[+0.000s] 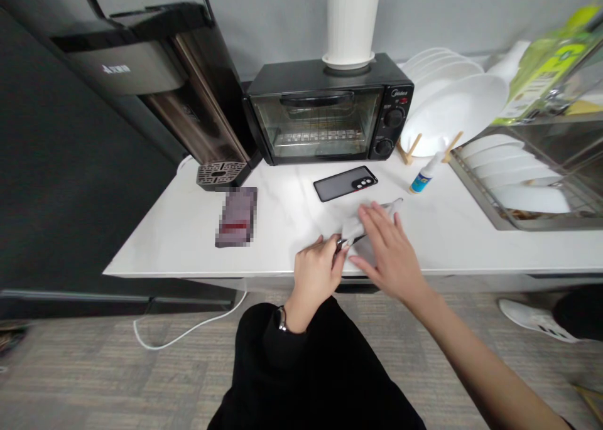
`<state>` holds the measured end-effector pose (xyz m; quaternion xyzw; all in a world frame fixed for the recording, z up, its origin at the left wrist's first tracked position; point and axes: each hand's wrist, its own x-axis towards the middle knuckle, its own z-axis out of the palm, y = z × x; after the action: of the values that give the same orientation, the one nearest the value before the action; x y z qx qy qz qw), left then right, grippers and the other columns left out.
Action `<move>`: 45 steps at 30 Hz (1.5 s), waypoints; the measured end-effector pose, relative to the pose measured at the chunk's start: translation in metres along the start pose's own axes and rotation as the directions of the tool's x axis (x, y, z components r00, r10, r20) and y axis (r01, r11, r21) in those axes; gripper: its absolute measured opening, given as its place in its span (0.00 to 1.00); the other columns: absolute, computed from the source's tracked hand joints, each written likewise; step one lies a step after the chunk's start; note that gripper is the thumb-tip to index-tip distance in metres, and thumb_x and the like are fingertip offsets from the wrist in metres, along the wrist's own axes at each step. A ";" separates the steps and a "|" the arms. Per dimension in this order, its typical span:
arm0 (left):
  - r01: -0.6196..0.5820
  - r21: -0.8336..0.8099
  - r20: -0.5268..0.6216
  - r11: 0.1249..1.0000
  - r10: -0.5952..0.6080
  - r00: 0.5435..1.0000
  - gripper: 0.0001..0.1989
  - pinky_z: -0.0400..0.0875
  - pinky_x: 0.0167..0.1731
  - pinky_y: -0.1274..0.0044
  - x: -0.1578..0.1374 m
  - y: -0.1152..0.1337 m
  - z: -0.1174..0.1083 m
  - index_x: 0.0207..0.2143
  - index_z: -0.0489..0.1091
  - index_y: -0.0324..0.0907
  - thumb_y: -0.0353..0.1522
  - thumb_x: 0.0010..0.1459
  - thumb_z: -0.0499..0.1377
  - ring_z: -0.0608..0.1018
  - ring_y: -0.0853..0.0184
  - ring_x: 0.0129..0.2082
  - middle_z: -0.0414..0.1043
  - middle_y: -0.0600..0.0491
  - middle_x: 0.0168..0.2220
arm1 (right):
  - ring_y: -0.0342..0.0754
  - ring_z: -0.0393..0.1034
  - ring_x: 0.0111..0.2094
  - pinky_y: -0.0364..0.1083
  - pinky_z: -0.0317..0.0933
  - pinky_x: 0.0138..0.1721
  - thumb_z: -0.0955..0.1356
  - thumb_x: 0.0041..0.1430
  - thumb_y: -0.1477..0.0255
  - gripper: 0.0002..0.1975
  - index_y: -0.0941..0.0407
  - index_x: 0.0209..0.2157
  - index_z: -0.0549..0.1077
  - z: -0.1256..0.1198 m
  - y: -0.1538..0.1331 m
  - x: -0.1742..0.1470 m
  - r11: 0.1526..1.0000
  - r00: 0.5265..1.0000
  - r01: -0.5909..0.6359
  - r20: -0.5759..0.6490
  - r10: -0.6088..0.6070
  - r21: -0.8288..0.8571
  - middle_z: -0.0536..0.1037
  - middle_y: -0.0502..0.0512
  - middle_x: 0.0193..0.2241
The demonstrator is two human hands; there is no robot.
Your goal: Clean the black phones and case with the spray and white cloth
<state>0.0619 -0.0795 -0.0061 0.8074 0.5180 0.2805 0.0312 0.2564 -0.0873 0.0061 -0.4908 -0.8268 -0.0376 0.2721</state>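
Observation:
My left hand (pixel 316 268) is closed at the counter's front edge around one end of a flat, dark-edged thing that looks like a phone (pixel 339 244). A pale grey cloth (pixel 352 228) lies over much of it and hides its face. On top of the cloth rests my right hand (pixel 389 248), fingers stretched out and thumb spread. Just behind the hands lies a dark-rimmed phone case (pixel 340 185) with camera cutouts. A small spray bottle (pixel 424 176) with a blue label stands to the right of the case.
A black toaster oven (pixel 325 116) stands at the back, bearing a white ribbed container (pixel 352 22). To the left are a water dispenser (pixel 207 103) and a blurred purple packet (pixel 239 213). White plates (pixel 452 113) and a sink (pixel 502 223) are at right; a person's shoe (pixel 534 320) shows below.

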 end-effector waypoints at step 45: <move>-0.023 -0.054 -0.043 0.998 0.021 0.999 0.10 0.77 0.45 0.74 -0.001 0.002 -0.001 0.50 0.75 0.44 0.36 0.72 0.56 0.84 0.64 0.30 0.81 0.53 0.29 | 0.69 0.50 0.74 0.74 0.43 0.71 0.60 0.70 0.45 0.41 0.62 0.69 0.58 0.001 0.017 0.014 0.991 0.984 -0.133 -0.117 0.132 -0.004 0.67 0.72 0.67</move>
<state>0.0623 -0.0812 -0.0049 0.8058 0.5017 0.3121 0.0389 0.2649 -0.0670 0.0081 -0.5432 -0.7749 -0.0527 0.3189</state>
